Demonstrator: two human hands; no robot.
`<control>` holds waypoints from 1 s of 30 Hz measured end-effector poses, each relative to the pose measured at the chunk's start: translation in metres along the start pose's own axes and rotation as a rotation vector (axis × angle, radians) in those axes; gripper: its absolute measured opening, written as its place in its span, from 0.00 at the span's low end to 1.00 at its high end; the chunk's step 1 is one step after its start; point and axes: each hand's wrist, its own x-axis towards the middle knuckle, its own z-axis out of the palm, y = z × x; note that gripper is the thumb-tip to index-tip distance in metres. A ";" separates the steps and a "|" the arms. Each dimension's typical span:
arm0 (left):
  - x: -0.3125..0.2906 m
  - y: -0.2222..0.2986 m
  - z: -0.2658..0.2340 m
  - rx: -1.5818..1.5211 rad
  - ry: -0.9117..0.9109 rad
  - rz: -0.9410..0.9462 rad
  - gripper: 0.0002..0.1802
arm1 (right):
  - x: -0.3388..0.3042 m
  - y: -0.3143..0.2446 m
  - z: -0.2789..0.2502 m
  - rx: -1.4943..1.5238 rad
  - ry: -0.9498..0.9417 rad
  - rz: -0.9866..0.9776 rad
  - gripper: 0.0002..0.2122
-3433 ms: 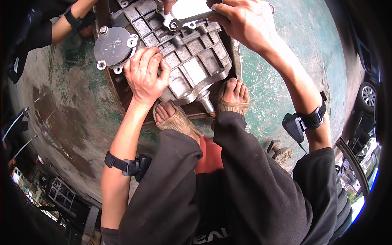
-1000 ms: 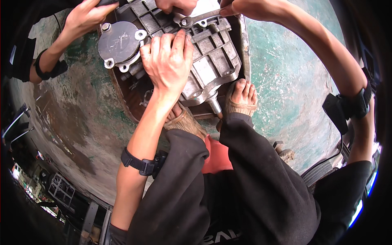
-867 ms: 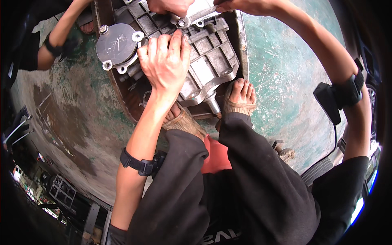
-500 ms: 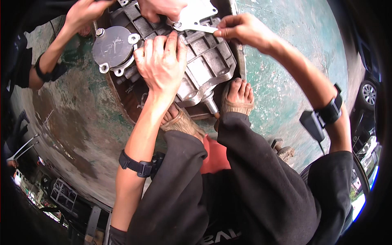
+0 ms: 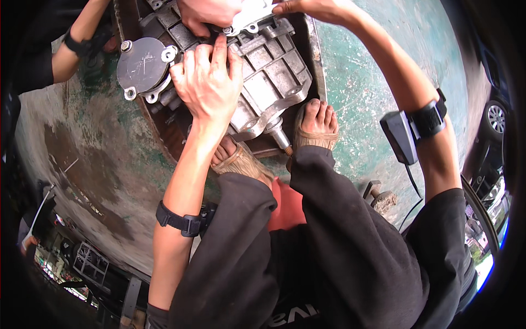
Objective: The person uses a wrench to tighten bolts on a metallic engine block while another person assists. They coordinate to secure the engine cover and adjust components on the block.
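A ribbed silver metal housing (image 5: 274, 68), like a gearbox case, lies in a shallow brown tray (image 5: 316, 55). My left hand (image 5: 211, 82) rests palm down on it, fingers extended. Its index fingertip is beside a bolt (image 5: 227, 31) on the housing's upper part. At the top edge my right hand (image 5: 318, 8) pinches the end of a bright, flat silver bar, apparently a wrench (image 5: 263, 12), that slants toward this bolt. Glare and the frame edge hide part of it. Left of my left hand sits a round grey cover (image 5: 143, 66) with bolt lugs.
A co-worker's closed hand (image 5: 205, 13) presses on the housing near the bolt; a co-worker's forearm (image 5: 85, 27) enters at upper left. My sandalled feet (image 5: 318, 123) stand by the tray. A short metal piece (image 5: 378, 194) lies on the worn green floor (image 5: 356, 82).
My right hand has swung upward with the bar's end, nearer the picture's top. My left hand stays on the housing. The co-worker's hand at upper left has gone out of view.
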 end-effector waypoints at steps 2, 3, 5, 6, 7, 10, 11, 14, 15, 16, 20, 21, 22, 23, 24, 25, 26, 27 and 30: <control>0.000 -0.001 0.001 0.011 0.017 0.015 0.13 | 0.027 0.015 -0.002 0.199 -0.089 -0.071 0.13; 0.000 0.000 0.000 0.012 0.003 0.007 0.13 | 0.038 0.024 -0.010 0.120 -0.134 -0.080 0.13; -0.001 0.000 0.000 0.006 -0.028 -0.015 0.12 | 0.056 0.042 -0.019 0.087 -0.092 -0.170 0.13; -0.001 -0.001 -0.001 0.004 -0.037 -0.015 0.12 | 0.053 0.052 -0.025 0.098 -0.092 -0.151 0.12; -0.001 -0.001 -0.001 0.003 -0.034 -0.004 0.13 | 0.049 0.059 -0.032 0.108 -0.091 -0.133 0.12; 0.001 -0.002 0.000 -0.018 0.000 0.012 0.12 | 0.013 0.059 -0.029 0.363 -0.068 -0.101 0.11; 0.000 -0.002 0.001 -0.021 0.005 0.012 0.12 | -0.008 0.051 -0.024 0.258 -0.001 -0.131 0.09; -0.001 -0.003 0.002 -0.044 0.017 0.012 0.12 | -0.077 0.013 0.000 -0.059 0.178 0.014 0.16; -0.002 -0.003 0.003 -0.025 0.011 0.014 0.12 | -0.095 -0.002 0.015 -0.011 0.222 0.117 0.17; -0.002 -0.003 0.003 -0.013 0.007 0.012 0.12 | -0.106 -0.016 0.026 0.062 0.224 0.250 0.18; -0.001 -0.003 0.003 -0.009 0.019 0.008 0.14 | -0.121 -0.055 0.063 0.241 0.247 0.332 0.13; -0.001 -0.002 0.003 -0.003 0.024 0.006 0.14 | -0.120 -0.060 0.070 0.306 0.238 0.312 0.13; -0.001 -0.002 0.002 -0.010 0.010 -0.001 0.15 | -0.118 -0.065 0.077 0.329 0.236 0.329 0.12; 0.000 -0.001 0.002 0.001 0.006 -0.005 0.15 | -0.115 -0.069 0.083 0.359 0.229 0.330 0.11; -0.001 0.000 0.001 0.013 0.000 -0.010 0.14 | -0.110 -0.071 0.089 0.350 0.238 0.293 0.11; 0.000 0.000 0.000 0.018 -0.012 -0.022 0.14 | -0.108 -0.074 0.095 0.362 0.258 0.284 0.11; 0.000 0.000 0.000 0.026 -0.011 -0.015 0.13 | -0.107 -0.076 0.100 0.397 0.261 0.274 0.11; 0.000 0.000 -0.001 0.027 -0.015 -0.014 0.13 | -0.106 -0.078 0.105 0.422 0.249 0.344 0.11; 0.000 0.000 -0.001 0.026 -0.014 -0.015 0.13 | -0.113 -0.083 0.116 0.514 0.238 0.314 0.11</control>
